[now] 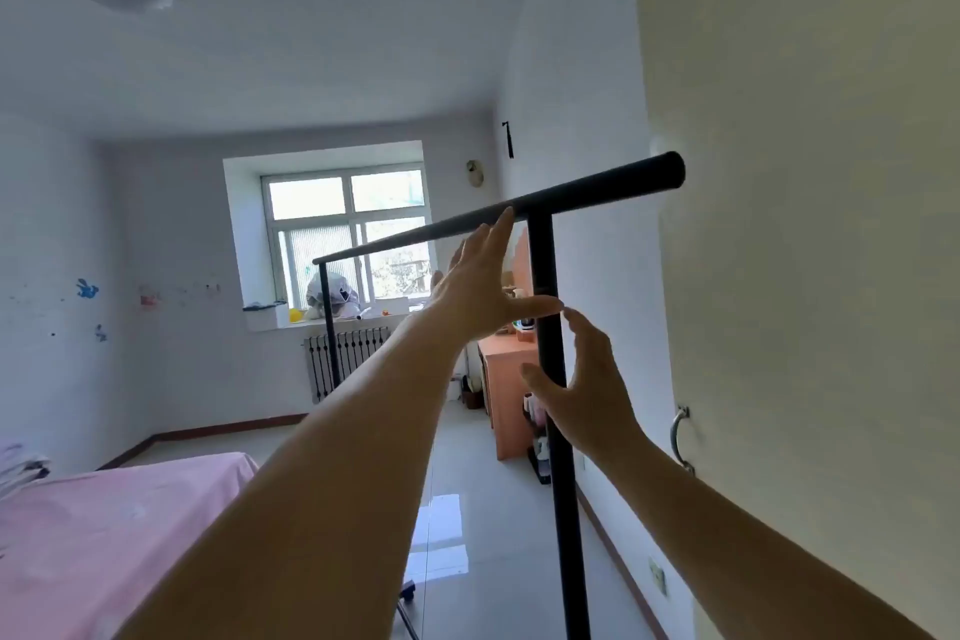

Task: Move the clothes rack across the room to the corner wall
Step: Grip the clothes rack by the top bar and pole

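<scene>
Clothes rack (545, 327), black and bare of garments, stands in the middle of the view beside the cream door (805, 276) on the right; its one top bar runs from a far upright near the window (348, 234) to a capped end close to the door, and two uprights show, one far and one near. One castor of its base (408, 592) shows low on the pale floor.

At far left lies one bed with a pink cover (104, 535). Next comes the left hand (480, 286), arm stretched forward and up, palm flat and fingers spread, the fingertips at the top bar and the thumb reaching to the near upright; it grips nothing. To the right of the near upright the right hand (592, 390) is raised with fingers and thumb curved apart, the thumb crossing in front of the pole; whether it touches the pole cannot be told. Behind the hands stands one orange cabinet (511, 395). One metal handle (680, 437) sits on the door.
</scene>
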`<state>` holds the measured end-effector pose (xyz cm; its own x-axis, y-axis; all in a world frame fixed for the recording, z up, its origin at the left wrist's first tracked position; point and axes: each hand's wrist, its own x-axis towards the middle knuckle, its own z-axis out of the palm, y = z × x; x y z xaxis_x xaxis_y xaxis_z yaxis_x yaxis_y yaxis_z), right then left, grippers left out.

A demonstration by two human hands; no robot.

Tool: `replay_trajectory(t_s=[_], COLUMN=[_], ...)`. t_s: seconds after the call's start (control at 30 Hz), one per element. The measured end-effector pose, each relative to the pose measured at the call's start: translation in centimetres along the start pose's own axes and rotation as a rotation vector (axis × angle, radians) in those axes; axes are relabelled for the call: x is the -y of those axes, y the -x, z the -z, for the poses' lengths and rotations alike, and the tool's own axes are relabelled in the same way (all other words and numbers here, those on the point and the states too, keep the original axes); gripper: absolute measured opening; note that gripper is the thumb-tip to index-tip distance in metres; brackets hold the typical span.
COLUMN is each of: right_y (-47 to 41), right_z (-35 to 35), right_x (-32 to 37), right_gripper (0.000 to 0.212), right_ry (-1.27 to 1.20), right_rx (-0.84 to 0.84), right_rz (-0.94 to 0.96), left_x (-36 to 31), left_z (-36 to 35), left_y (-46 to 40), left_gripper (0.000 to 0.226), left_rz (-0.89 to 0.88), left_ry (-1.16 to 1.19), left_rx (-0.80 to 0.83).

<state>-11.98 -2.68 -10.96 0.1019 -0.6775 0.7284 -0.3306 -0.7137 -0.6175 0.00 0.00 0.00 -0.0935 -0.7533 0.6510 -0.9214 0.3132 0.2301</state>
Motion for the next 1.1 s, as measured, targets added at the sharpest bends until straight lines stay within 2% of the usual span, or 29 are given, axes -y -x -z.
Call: replay_trajectory(t_s=[0.1,0.2,0.3,0.37,0.43,0.6,0.73,1.1], right_y=[0.7,1.4,1.6,1.7,1.6,0.5,0.1,-3.4], right_z=[-0.3,-0.5,-0.1,-0.1,-0.2,-1.2,-2.5,-5.8], right_x=[-1.3,-3.1,-4.5,-5.6,-6.5,-8.0,-8.7,-11.9], right_gripper=[0.068,0.05,0.05,0.051,0.039,0.031,0.041,0.037], right_ry=[0.058,0.126,0.187,0.232,0.218,0.229,0.195,0.086], right_rx=[0.127,0.253,0.441,0.599,0.67,0.625,0.601,0.588], right_rz=[-0.048,-0.09,-0.117,-0.169,-0.255,-0.28,-0.299,-0.324], left_x=[-0.5,-0.8,-1.0,-1.1,-1.1,-1.3,-1.1,1.3], left_z=[-1.0,-2.4,-3.3,-4.0,-4.5,-6.1,-7.0,-9.9], left_y=[0.2,0.8,0.9,0.8,0.5,-0.2,-0.5,-4.0], left_gripper=[0.097,0.077,0.062,0.06,0.059,0.064,0.071,0.065], left_rz=[0.111,0.193,0.288,0.345,0.371,0.366,0.314,0.434], left_ry=[0.069,0.133,0.355,0.493,0.553,0.483,0.353,0.302], left_rx=[0.061,0.126,0.126,0.12,0.106,-0.025,-0.115,-0.171])
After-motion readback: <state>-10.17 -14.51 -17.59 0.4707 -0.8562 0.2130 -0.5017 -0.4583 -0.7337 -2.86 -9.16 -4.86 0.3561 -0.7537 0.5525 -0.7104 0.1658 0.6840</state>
